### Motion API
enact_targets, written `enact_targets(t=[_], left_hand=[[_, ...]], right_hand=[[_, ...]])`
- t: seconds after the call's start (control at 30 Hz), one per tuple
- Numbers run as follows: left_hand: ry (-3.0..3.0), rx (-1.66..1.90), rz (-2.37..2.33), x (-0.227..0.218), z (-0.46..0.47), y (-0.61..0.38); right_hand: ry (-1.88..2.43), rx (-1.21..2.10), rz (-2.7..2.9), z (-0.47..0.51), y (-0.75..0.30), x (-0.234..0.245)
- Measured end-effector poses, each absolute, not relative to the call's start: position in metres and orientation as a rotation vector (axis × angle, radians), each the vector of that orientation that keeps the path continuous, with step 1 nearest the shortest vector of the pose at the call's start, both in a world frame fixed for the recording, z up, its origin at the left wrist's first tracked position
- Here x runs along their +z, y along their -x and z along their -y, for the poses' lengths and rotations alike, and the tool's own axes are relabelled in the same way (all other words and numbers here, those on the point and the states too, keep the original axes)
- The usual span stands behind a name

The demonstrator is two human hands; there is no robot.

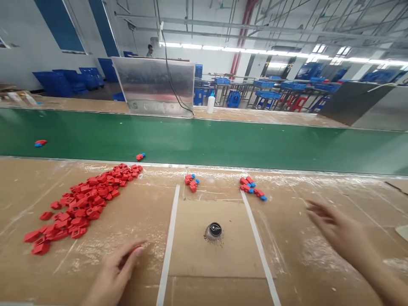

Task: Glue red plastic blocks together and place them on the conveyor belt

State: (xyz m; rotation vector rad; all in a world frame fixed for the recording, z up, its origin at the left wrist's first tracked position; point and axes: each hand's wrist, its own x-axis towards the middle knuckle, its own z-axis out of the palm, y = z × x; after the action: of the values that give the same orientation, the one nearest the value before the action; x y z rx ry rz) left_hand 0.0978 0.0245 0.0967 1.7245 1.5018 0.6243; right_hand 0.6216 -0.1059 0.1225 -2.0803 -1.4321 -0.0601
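Note:
My left hand is closed on a small red plastic part, mostly hidden, with only a red sliver showing at the fingertips. Over the right side of the table hovers my right hand, fingers stretched out and holding nothing that I can see. Between the hands, a small round pot of dark glossy liquid sits on a cardboard sheet. To the left lies a long heap of red plastic parts. Beyond the sheet are two small groups of red parts with blue ends, one at left and one at right.
A green conveyor belt crosses behind the table, carrying red-and-blue pieces at its left. White tape strips edge the cardboard. Past the belt stand a metal panel and a white bottle. A person is far back.

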Motion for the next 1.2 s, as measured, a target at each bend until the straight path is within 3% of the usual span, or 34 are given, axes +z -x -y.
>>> enact_targets(t=[0.2,0.33,0.6,0.93,1.2], left_hand=[[-1.664,0.556,-1.25,0.093,-0.022,-0.137],[-1.68,0.581,-1.289,0.091,-0.024,-0.127],[-1.848,0.677,-1.469,0.099,-0.028,-0.127],[-1.462,0.546,-1.115,0.105,0.003,-0.144],[-1.417,0.53,-1.003,0.101,0.001,-0.177]], right_hand=[[2.034,0.055,1.873,-0.016,-0.582,0.1],[2.105,0.05,1.919,-0.04,-0.578,0.086],[2.201,0.129,1.93,-0.034,-0.588,0.073],[2.192,0.251,1.815,0.008,-0.575,0.094],[2.067,0.596,1.591,0.071,-0.552,0.09]])
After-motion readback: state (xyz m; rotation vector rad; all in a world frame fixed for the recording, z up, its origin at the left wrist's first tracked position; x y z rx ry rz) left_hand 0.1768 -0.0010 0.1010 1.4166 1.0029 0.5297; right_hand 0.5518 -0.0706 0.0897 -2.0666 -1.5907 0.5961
